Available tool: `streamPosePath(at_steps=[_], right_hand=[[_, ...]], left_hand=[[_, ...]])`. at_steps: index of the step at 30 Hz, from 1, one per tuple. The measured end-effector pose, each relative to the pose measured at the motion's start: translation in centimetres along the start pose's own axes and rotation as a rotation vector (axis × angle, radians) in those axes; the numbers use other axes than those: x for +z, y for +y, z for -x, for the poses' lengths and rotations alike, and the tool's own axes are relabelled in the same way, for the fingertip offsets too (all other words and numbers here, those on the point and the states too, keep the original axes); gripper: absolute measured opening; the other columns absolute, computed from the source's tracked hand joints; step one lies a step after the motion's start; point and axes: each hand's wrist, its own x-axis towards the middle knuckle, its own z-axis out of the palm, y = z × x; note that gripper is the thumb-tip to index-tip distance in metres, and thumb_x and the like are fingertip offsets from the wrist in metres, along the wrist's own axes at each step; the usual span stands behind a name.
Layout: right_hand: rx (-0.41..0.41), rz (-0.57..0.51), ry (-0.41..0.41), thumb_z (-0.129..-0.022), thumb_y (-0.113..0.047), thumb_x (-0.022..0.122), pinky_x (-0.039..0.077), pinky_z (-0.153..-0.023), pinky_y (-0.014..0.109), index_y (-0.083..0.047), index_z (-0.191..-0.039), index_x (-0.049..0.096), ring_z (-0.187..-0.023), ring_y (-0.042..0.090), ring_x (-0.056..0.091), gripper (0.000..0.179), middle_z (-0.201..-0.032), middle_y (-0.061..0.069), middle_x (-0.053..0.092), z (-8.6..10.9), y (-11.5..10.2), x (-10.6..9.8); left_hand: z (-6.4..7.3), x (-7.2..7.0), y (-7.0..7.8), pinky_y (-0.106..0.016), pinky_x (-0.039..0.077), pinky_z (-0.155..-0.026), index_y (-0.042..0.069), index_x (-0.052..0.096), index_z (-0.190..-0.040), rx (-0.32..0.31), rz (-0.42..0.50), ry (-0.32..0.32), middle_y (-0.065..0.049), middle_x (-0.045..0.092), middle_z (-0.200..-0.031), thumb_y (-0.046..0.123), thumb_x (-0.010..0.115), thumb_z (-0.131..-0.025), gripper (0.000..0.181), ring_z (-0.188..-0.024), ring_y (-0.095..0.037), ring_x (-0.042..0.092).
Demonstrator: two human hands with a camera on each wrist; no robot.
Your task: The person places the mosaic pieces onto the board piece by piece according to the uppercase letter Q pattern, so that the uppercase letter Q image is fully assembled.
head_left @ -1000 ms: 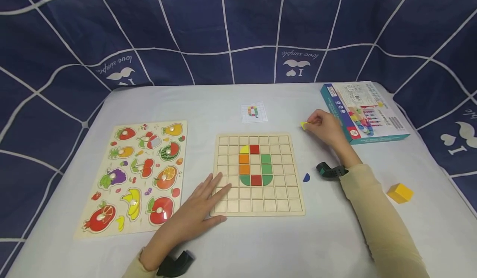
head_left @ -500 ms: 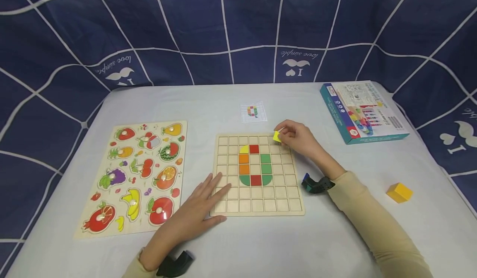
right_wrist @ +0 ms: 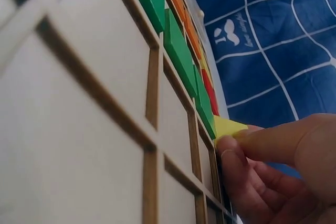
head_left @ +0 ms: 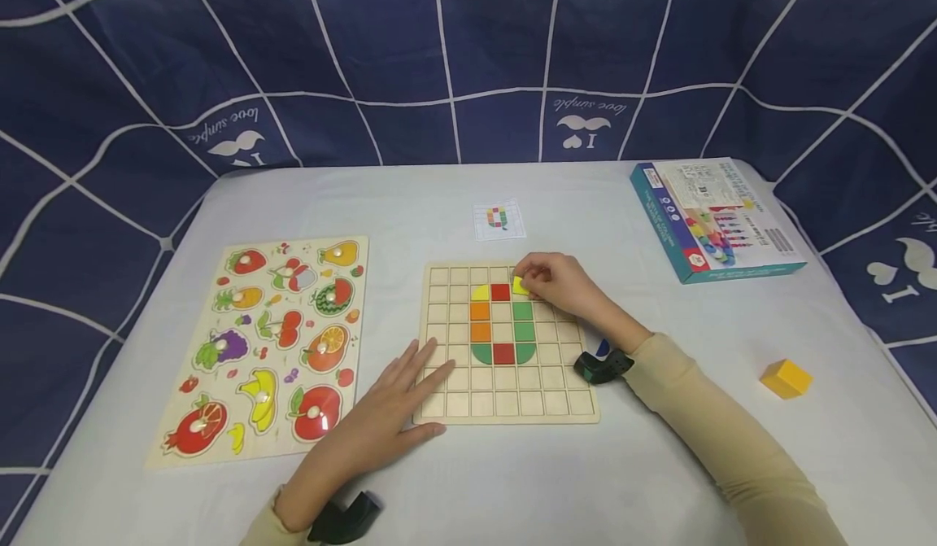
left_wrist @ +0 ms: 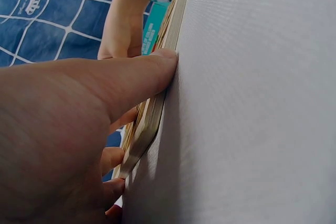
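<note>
My right hand (head_left: 560, 284) pinches a yellow tile (right_wrist: 227, 126) between thumb and fingertips. It is over the upper part of the wooden grid board (head_left: 468, 406), right of the upper red tile (head_left: 500, 292) and just above the green squares (head_left: 523, 312). Red, orange, green and yellow pieces form a ring in the board's cells, with a yellow rounded piece (head_left: 480, 293) at its upper left corner. My left hand (head_left: 384, 416) lies with fingers spread on the board's lower left corner, its thumb along the near edge (left_wrist: 167, 59).
A fruit puzzle board (head_left: 274, 342) lies to the left. Behind the grid board is a pattern card (head_left: 499, 220). A dark blue piece (head_left: 603, 348) lies by the right wrist, partly hidden. Farther right are a cardboard game box (head_left: 713, 220) and a yellow-orange block (head_left: 786, 379).
My right hand has moved left from near the game box to the upper part of the grid board, carrying the yellow tile. The left hand stays in place.
</note>
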Motion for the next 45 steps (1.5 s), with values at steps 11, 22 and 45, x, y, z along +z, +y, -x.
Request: streamPosePath(at_steps=[11, 22, 45], right_hand=[[-0.022, 0.085, -0.065, -0.085, 0.000, 0.064, 0.041, -0.060, 0.029, -0.005, -0.095, 0.070, -0.067, 0.018, 0.049, 0.012, -0.076, 0.002, 0.059, 0.1, -0.2, 0.0], [0.033, 0.036, -0.011, -0.088, -0.006, 0.063, 0.044, -0.059, 0.030, -0.006, -0.097, 0.069, -0.066, 0.019, 0.052, 0.011, -0.079, 0.003, 0.059, 0.9, -0.1, -1.0], [-0.093, 0.038, -0.124, -0.076, -0.005, 0.077, 0.043, -0.066, 0.021, -0.014, -0.100, 0.069, -0.077, 0.012, 0.050, 0.026, -0.089, -0.007, 0.060, 11.5, 4.9, -5.8]], left_hand=[[-0.1, 0.0, 0.0, -0.049, 0.019, -0.107, 0.024, 0.029, -0.148, 0.010, -0.007, 0.005, -0.001, 0.004, -0.156, 0.043, 0.066, -0.084, 0.077, -0.140, -0.023, -0.001], [0.0, -0.1, 0.1, -0.049, 0.018, -0.107, 0.024, 0.029, -0.148, -0.005, 0.009, -0.007, -0.002, 0.005, -0.156, 0.042, 0.066, -0.084, 0.076, -0.140, -0.023, -0.001], [-0.1, -0.1, 0.0, -0.046, 0.016, -0.108, 0.023, 0.030, -0.148, 0.016, -0.006, 0.008, -0.002, 0.007, -0.156, 0.043, 0.066, -0.085, 0.076, -0.140, -0.023, 0.000]])
